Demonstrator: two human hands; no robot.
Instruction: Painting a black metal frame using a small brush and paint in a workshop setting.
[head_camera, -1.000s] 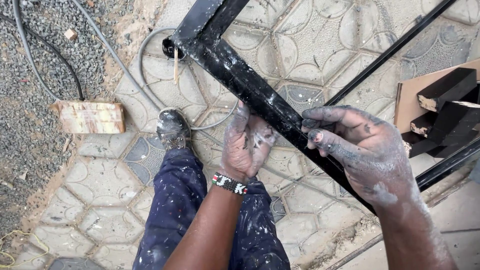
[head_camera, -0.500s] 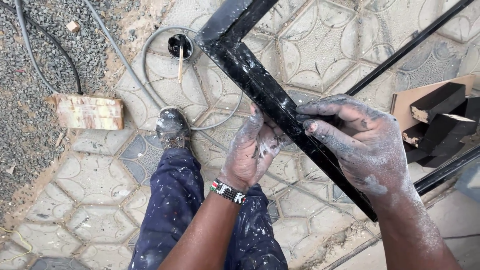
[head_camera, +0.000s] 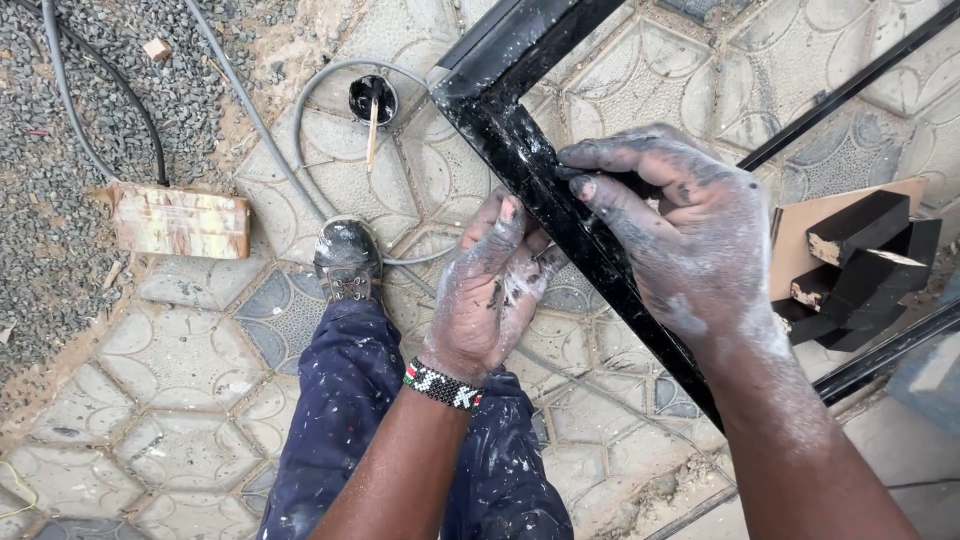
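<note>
Gripping black metal frame (head_camera: 520, 150), both hands

I am holding a metal frame (head_camera: 560, 215) slanting across the paving (head_camera: 180, 440), its corner lying up top, its bar running down to the right. My left hand (head_camera: 495, 290) is sitting under the bar on its left side; my right hand (head_camera: 690, 240) is lying on top of it. My shoe (head_camera: 347, 258) is standing left of my left hand. A small pot (head_camera: 372, 98) with 1 stick in it is sitting behind the shoe. A block (head_camera: 180, 222) is lying further left, at the gravel's edge. Stacked blocks (head_camera: 860, 265) are resting on cardboard (head_camera: 800, 225) at the right.
</note>
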